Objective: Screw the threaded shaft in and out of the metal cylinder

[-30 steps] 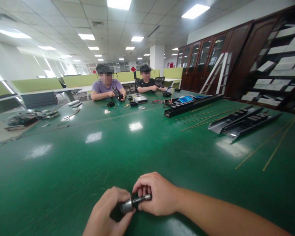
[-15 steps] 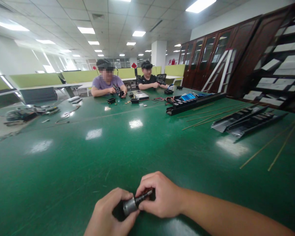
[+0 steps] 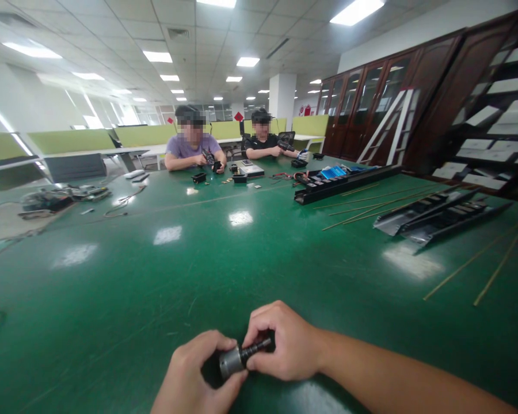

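A silver metal cylinder with a dark stepped shaft is between my two hands, low over the near part of the green table. My left hand curls around the cylinder's body, thumb on the near side and fingers on the far side. With its thumb and fingertips, my right hand pinches the part where the shaft meets the body. The shaft's tip points up and to the right, towards my right palm. My left hand hides the cylinder's rear end.
Thin rods and black metal channels lie at the right. Across the table, a person in a purple shirt and a person in a black shirt hold dark tools. A bundle of cables and parts lies at the far left.
The view has turned slightly left, and a yellow-and-black thing now shows at the left edge. Both hands keep nearly the same grip on the cylinder.
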A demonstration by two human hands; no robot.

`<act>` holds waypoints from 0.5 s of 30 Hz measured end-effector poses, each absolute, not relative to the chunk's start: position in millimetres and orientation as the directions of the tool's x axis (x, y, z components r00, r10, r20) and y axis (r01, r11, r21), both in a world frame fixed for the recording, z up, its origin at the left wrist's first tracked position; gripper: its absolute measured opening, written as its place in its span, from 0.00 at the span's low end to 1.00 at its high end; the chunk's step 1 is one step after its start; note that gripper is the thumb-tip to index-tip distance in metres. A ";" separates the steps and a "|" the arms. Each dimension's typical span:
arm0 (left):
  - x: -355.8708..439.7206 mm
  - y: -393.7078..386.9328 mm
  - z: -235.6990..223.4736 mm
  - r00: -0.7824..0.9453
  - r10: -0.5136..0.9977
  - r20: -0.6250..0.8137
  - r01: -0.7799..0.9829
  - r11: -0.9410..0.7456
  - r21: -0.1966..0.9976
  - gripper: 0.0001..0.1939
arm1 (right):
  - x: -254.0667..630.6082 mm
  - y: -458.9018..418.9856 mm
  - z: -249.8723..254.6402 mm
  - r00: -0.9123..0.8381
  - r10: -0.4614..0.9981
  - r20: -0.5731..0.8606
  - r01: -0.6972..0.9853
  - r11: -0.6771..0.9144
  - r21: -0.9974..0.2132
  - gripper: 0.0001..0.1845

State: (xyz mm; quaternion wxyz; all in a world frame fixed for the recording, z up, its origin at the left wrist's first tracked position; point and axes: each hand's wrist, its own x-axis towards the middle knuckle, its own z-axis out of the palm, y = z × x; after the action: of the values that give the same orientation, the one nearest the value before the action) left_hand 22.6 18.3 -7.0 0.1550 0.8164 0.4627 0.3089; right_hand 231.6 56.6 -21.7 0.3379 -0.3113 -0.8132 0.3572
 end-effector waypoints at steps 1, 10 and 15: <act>22.6 17.9 -7.4 0.380 0.852 0.360 0.660 -0.522 0.540 0.06 | 231.5 56.5 -21.7 -0.580 0.747 0.325 0.267 0.551 -0.791 0.06; 20.6 18.7 -10.9 0.375 0.797 0.474 0.640 -0.592 0.490 0.08 | 232.3 56.3 -21.9 -0.590 0.750 0.297 0.286 0.539 -0.792 0.06; 20.8 21.4 -9.3 0.373 0.738 0.563 0.620 -0.649 0.440 0.10 | 232.0 56.7 -21.6 -0.570 0.758 0.318 0.263 0.535 -0.803 0.06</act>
State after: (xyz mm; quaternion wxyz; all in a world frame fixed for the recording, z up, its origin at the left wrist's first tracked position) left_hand 20.8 21.4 -9.3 0.0775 0.8248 0.4116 0.3799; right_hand 232.0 56.7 -21.6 0.3394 -0.3161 -0.8076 0.3642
